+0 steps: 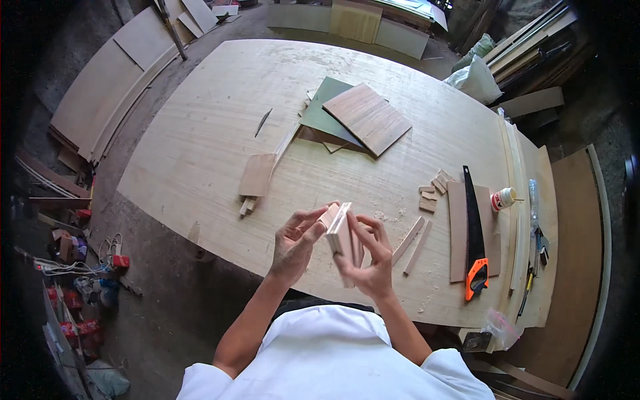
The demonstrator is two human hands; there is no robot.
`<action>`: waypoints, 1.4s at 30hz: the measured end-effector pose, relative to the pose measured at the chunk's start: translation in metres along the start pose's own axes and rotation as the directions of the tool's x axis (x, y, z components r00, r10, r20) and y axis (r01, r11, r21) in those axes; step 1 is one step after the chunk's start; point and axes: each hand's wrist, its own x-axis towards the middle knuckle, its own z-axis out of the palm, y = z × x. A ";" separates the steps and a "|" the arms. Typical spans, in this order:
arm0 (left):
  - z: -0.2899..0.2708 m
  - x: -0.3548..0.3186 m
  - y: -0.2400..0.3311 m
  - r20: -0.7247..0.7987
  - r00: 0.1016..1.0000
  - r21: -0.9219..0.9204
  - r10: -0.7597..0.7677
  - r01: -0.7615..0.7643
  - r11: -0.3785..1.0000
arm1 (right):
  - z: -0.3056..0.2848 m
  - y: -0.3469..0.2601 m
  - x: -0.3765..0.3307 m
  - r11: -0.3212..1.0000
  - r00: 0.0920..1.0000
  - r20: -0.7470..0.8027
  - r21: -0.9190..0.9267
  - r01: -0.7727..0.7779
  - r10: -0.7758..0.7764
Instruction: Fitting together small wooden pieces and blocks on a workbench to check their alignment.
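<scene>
Near the front edge of the wooden worktable (pixel 200 153), both my hands are raised in front of my white shirt. My right hand (pixel 372 259) grips a small plywood board (pixel 341 241), tilted on edge, with its fingers on the right face and its thumb at the lower part. In my left hand (pixel 293 248), thumb and fingers pinch a small wooden block (pixel 328 215) against the board's upper left side. Whether the block is fixed to the board I cannot tell. Two thin wooden strips (pixel 418 247) lie just right of my right hand.
On the right are a handsaw (pixel 475 227) with an orange handle on a flat board (pixel 458 207), a white bottle (pixel 503 199) and small wood blocks (pixel 428 200). Farther back, a brown panel (pixel 368 120) overlaps a green one (pixel 325 110). A paddle-shaped wooden piece (pixel 257 175) lies left.
</scene>
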 end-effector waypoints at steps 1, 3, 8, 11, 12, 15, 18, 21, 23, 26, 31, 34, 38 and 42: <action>0.001 0.000 0.001 0.014 1.000 0.029 -0.005 0.005 1.000 | -0.002 0.015 0.004 0.996 0.996 -0.027 -0.009 -0.089 0.089; -0.002 0.001 0.000 0.028 1.000 0.059 -0.006 0.004 0.998 | -0.005 0.021 0.009 0.976 0.975 -0.058 -0.012 -0.216 0.215; 0.000 -0.003 0.011 0.091 0.996 0.102 -0.016 0.006 0.995 | -0.011 -0.015 0.004 1.000 1.000 0.013 0.011 0.002 -0.002; -0.002 -0.002 0.007 0.086 0.996 0.089 -0.032 0.024 0.996 | -0.013 0.003 0.010 0.977 0.977 -0.037 0.005 -0.212 0.212; -0.002 0.000 0.007 0.085 0.996 0.088 -0.030 0.022 0.996 | -0.013 -0.003 0.009 0.978 0.977 -0.035 0.005 -0.211 0.211; 0.003 -0.001 0.015 0.137 0.991 0.074 0.008 -0.019 0.997 | -0.017 -0.020 0.004 0.994 0.995 0.012 -0.035 0.101 -0.101; 0.002 0.001 0.012 0.138 0.990 0.156 0.016 -0.038 0.987 | -0.021 0.002 0.015 0.986 0.986 -0.008 -0.006 -0.166 0.166; 0.001 -0.003 0.013 0.167 0.986 0.065 0.019 -0.031 0.997 | -0.023 -0.024 0.003 0.993 0.993 0.040 -0.014 -0.114 0.114; 0.006 -0.004 0.018 0.178 0.984 0.090 0.033 -0.049 0.995 | -0.025 -0.029 0.003 0.996 0.996 0.061 -0.046 0.075 -0.072; 0.004 -0.006 0.017 0.178 0.984 0.105 0.013 -0.032 0.994 | -0.029 -0.003 0.013 0.993 0.996 0.005 -0.081 -0.083 0.084; 0.007 -0.005 0.022 0.192 0.981 0.130 0.018 -0.043 0.991 | -0.028 -0.032 0.005 0.997 0.995 0.077 -0.038 0.062 -0.058; 0.008 -0.004 0.020 0.183 0.983 0.143 0.023 -0.050 0.989 | -0.029 -0.010 0.009 0.995 0.995 0.028 -0.038 -0.096 0.097; 0.010 -0.007 0.024 0.203 0.979 0.064 0.010 -0.023 0.998 | -0.025 -0.033 -0.002 1.000 0.999 0.032 0.000 0.026 -0.026; 0.008 -0.001 0.021 0.186 0.982 0.147 0.040 -0.068 0.987 | -0.024 -0.012 0.012 0.986 0.986 0.009 -0.004 -0.168 0.168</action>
